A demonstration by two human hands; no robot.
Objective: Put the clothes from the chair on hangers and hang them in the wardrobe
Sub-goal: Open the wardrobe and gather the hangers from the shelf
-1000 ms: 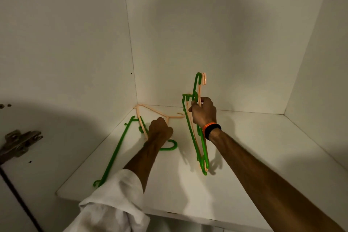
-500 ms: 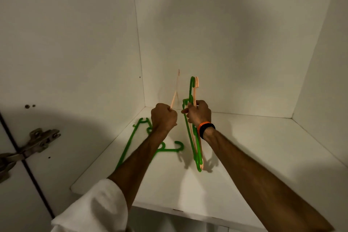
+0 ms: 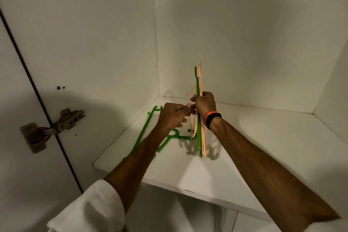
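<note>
Inside a white wardrobe, my right hand [image 3: 204,104] grips a bunch of green and peach plastic hangers [image 3: 200,133], held upright on edge with their lower end near the shelf [image 3: 254,149]. My left hand [image 3: 173,117] is right beside the bunch on its left, fingertips pinching a peach hanger at the stack. One green hanger [image 3: 146,133] lies flat on the shelf behind my left forearm, partly hidden. No clothes are visible.
The wardrobe's left wall [image 3: 94,43] and back wall [image 3: 244,34] close in the shelf. A metal door hinge [image 3: 50,128] sits at the left beside the open door. A white sleeve [image 3: 88,211] covers my left upper arm.
My left hand lifted a peach hanger off the shelf and has brought it against the bunch in my right hand. The view shifted left, showing more of the hinge.
</note>
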